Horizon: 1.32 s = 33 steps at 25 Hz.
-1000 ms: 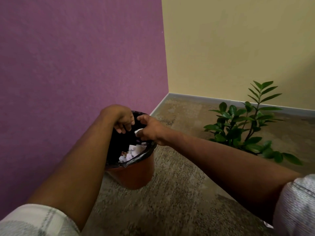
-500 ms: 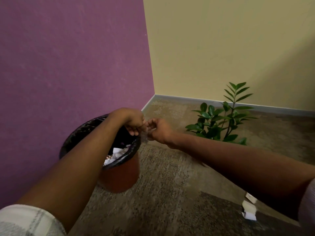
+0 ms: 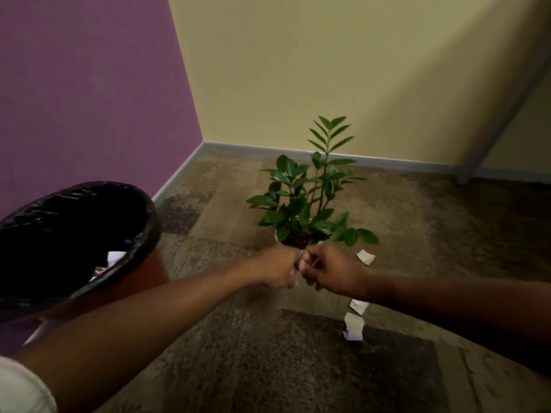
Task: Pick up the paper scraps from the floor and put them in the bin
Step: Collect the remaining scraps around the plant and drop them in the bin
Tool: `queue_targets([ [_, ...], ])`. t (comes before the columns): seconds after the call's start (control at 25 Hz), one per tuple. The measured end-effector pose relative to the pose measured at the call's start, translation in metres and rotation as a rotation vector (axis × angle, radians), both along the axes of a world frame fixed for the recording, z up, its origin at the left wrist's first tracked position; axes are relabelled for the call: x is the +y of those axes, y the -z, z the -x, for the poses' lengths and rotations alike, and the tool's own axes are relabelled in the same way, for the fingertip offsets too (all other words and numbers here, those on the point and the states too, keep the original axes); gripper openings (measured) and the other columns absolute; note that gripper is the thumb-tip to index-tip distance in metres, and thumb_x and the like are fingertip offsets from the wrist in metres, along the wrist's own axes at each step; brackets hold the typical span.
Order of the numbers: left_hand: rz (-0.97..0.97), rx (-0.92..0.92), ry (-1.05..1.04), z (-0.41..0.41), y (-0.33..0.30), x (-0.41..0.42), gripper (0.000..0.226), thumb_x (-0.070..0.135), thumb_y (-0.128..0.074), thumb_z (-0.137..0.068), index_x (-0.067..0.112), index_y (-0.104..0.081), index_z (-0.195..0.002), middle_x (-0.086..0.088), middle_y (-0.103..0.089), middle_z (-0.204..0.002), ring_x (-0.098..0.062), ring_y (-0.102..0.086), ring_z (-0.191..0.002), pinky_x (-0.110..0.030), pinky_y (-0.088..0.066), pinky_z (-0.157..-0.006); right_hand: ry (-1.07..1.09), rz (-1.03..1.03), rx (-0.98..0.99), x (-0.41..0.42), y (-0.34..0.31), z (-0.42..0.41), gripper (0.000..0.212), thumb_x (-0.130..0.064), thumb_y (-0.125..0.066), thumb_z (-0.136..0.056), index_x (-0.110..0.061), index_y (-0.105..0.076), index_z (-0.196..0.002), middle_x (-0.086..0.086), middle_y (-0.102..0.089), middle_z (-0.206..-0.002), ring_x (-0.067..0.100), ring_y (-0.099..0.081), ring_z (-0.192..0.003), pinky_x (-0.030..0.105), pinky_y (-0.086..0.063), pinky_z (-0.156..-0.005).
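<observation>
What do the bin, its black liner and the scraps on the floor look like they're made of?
Bin: likely smooth plastic in a terracotta orange; only a bit of wall shows. Black liner: thin plastic film, glossy and crinkled over the rim. Scraps on the floor: white paper, matte, with bent and curled edges. Floor: looks like mottled, speckled carpet.

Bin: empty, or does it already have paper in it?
Not empty: white paper scraps show inside the bin, below its black liner rim.

bin: black-lined round orange plastic bin (image 3: 131, 231) at left, by the wall
plant: leafy green potted plant (image 3: 307, 201) behind both hands
scraps: white torn paper scraps (image 3: 354, 323) on the floor (image 3: 238, 353), right of centre
</observation>
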<state>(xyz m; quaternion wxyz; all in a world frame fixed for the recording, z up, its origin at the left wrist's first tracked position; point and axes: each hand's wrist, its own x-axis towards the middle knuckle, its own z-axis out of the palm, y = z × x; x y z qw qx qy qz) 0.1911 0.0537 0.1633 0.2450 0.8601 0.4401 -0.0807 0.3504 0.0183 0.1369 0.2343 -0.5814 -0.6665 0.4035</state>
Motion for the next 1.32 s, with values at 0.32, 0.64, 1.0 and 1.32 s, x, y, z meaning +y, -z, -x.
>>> queue_targets([
  [0.32,0.044,0.06,0.218,-0.099,0.104,-0.035,0.067,0.026,-0.071,-0.082,0.011,-0.037,-0.137,-0.016,-0.041,-0.131,-0.037,-0.055,-0.111,-0.044,-0.048,-0.09,-0.074,0.267,-0.316,-0.008,0.079,-0.12,0.02,-0.005,-0.067,-0.076,-0.024,-0.065,-0.072,-0.013,-0.066,-0.072,-0.006,-0.061,-0.066,0.01,-0.044,-0.061],
  [0.64,-0.007,0.164,0.228,-0.139,0.154,-0.016,0.122,0.032,-0.089,-0.061,0.019,-0.009,-0.152,-0.012,-0.014,-0.155,-0.035,-0.04,-0.132,-0.045,-0.045,-0.097,0.035,0.208,-0.788,0.064,0.123,-0.195,0.032,-0.008,-0.064,-0.077,0.0,-0.063,-0.107,0.019,-0.065,-0.112,0.033,-0.063,-0.102,0.033,-0.05,-0.083],
  [1.0,-0.021,0.144,0.347,-0.156,0.203,-0.006,0.127,0.049,-0.088,-0.056,0.03,-0.007,-0.152,-0.008,0.005,-0.161,-0.04,-0.013,-0.142,-0.053,-0.031,-0.108,0.147,0.274,-0.586,0.104,0.172,-0.192,0.075,-0.025,-0.069,-0.078,-0.025,-0.029,-0.142,0.016,-0.038,-0.14,0.041,-0.039,-0.127,0.049,-0.037,-0.106],
  [1.32,-0.03,0.016,0.371,-0.154,0.205,-0.005,0.101,0.044,-0.086,-0.059,0.022,-0.031,-0.14,-0.008,-0.024,-0.146,-0.028,-0.031,-0.126,-0.042,-0.042,-0.096,0.018,0.171,-0.772,0.103,0.177,-0.186,0.055,-0.026,-0.057,-0.087,-0.035,-0.04,-0.139,0.009,-0.032,-0.149,0.041,-0.038,-0.124,0.051,-0.04,-0.103],
])
